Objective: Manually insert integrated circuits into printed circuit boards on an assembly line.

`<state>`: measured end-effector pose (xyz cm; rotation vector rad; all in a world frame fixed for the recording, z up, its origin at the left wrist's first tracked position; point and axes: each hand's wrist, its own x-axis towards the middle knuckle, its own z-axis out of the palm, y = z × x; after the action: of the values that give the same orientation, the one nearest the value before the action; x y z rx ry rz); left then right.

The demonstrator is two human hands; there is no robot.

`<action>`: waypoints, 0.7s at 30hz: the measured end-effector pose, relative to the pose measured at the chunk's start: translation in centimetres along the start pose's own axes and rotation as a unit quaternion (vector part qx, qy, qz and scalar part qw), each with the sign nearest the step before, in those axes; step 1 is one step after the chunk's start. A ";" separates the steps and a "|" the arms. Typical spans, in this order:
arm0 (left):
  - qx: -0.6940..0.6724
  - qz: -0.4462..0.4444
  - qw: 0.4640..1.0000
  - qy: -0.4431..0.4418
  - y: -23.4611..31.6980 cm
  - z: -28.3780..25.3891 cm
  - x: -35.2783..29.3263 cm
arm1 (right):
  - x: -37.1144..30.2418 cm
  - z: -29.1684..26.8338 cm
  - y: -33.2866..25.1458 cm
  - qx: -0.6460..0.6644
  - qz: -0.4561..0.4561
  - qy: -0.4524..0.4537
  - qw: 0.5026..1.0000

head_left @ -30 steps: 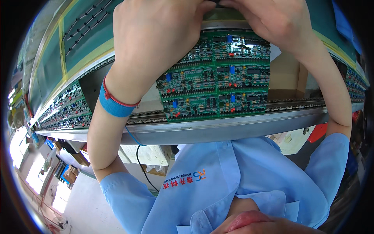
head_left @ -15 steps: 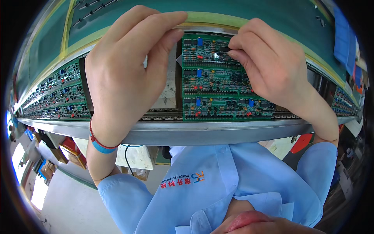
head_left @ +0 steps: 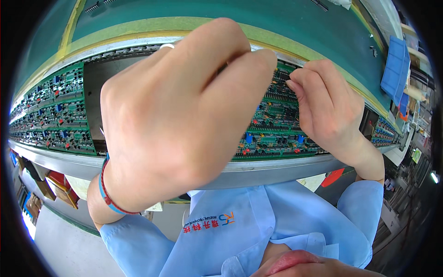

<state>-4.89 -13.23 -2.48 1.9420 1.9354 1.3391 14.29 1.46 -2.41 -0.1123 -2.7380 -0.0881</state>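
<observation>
A green panel of circuit boards, crowded with black chips, blue blocks and small red parts, lies on the rail track before me. My left hand hangs over its left part, fingers curled in and large in the view; whatever they may hold is hidden behind the hand. Thumb and index finger of my right hand are pinched together over the panel's upper right part. Anything between those fingertips is too small or covered to make out.
More populated boards sit on the track at the left, others at the far right. A metal rail runs along the near side. Beyond the track, a green mat carries loose chips. A blue bin stands at right.
My left hand has moved right over the panel, appearing larger with fingers more curled. My right hand stays pinched, now toward the panel's upper right. The whole view has shifted.
</observation>
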 end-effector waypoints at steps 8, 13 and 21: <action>0.004 0.033 0.999 -0.005 0.0 0.1 0.1 | 0.4 -0.7 0.0 -0.027 -0.012 -0.036 0.999; 0.021 0.017 0.999 -0.022 0.3 -0.1 0.0 | 0.2 0.1 -0.4 -0.083 -0.042 -0.002 0.996; 0.106 -0.088 0.981 -0.139 2.0 -0.6 1.0 | -1.5 -3.1 0.9 -0.055 0.019 -0.035 0.998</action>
<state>-3.92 -13.10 -0.35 1.8695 2.1155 0.7973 16.93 2.02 -0.14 -0.2015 -2.7995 -0.2294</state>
